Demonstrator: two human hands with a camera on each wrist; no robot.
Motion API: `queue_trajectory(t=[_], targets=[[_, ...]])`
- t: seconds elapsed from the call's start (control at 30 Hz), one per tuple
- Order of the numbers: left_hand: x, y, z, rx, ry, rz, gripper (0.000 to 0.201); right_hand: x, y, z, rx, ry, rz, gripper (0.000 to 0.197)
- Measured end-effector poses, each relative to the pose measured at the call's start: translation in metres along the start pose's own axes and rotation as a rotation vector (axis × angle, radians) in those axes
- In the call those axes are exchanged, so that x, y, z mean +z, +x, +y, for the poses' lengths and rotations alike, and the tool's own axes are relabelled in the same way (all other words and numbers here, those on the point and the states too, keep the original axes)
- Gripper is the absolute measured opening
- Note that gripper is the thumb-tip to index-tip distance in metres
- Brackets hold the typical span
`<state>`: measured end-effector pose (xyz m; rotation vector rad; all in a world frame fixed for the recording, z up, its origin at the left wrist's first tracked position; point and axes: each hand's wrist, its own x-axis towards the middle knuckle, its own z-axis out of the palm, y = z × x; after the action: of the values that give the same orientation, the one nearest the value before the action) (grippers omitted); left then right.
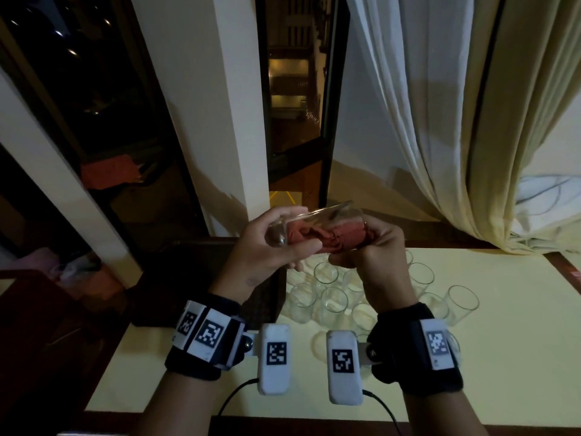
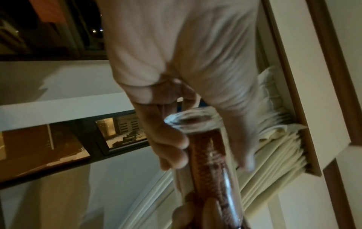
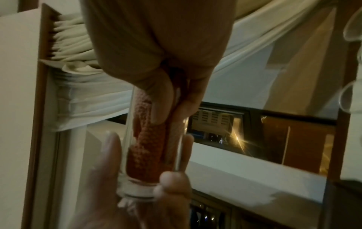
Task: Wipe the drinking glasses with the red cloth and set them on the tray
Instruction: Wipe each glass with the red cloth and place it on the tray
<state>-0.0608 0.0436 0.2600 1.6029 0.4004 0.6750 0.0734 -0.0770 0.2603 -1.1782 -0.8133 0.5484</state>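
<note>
A clear drinking glass [image 1: 317,217] lies sideways in the air above the table. My left hand [image 1: 283,243] grips its thick base [image 2: 192,122]. The red cloth [image 1: 333,236] is stuffed inside it. My right hand [image 1: 367,243] is at the glass's mouth and pinches the cloth, with a finger [image 3: 156,105] pushed into the glass [image 3: 127,139] against the cloth [image 3: 145,148]. Several more glasses [image 1: 333,302] stand on the table under my hands. A dark tray [image 1: 176,287] lies to their left; my left wrist covers part of it.
The pale yellow table [image 1: 503,357] has bare room to the right and front of the glasses. Cream curtains [image 1: 440,121] hang at the back right, down to the table's far edge. A white pillar [image 1: 220,121] and dark windows stand behind.
</note>
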Motion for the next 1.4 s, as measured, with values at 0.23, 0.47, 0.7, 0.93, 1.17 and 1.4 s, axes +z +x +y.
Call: queue_trajectory(t=[0.23, 0.47, 0.7, 0.93, 1.17, 1.4], targets=[[-0.001, -0.002, -0.002, 0.148, 0.109, 0.050, 0.068, -0.010, 0.006, 0.000, 0.085, 0.047, -0.178, 0.039], [0.004, 0.000, -0.006, 0.075, 0.039, 0.016, 0.071, -0.008, 0.007, 0.002, -0.001, 0.110, -0.089, 0.041], [-0.001, 0.000, -0.004, 0.098, 0.106, 0.039, 0.071, -0.013, 0.004, 0.004, 0.038, 0.048, -0.125, 0.048], [0.003, -0.003, -0.007, 0.143, 0.173, 0.031, 0.072, -0.014, 0.006, -0.003, 0.070, 0.055, -0.104, 0.042], [0.005, -0.004, 0.000, 0.001, 0.032, 0.071, 0.060, -0.003, -0.001, -0.001, 0.049, 0.055, -0.053, 0.042], [0.005, -0.011, 0.000, 0.259, 0.240, 0.091, 0.069, -0.009, 0.002, -0.004, 0.103, 0.095, -0.121, 0.037]])
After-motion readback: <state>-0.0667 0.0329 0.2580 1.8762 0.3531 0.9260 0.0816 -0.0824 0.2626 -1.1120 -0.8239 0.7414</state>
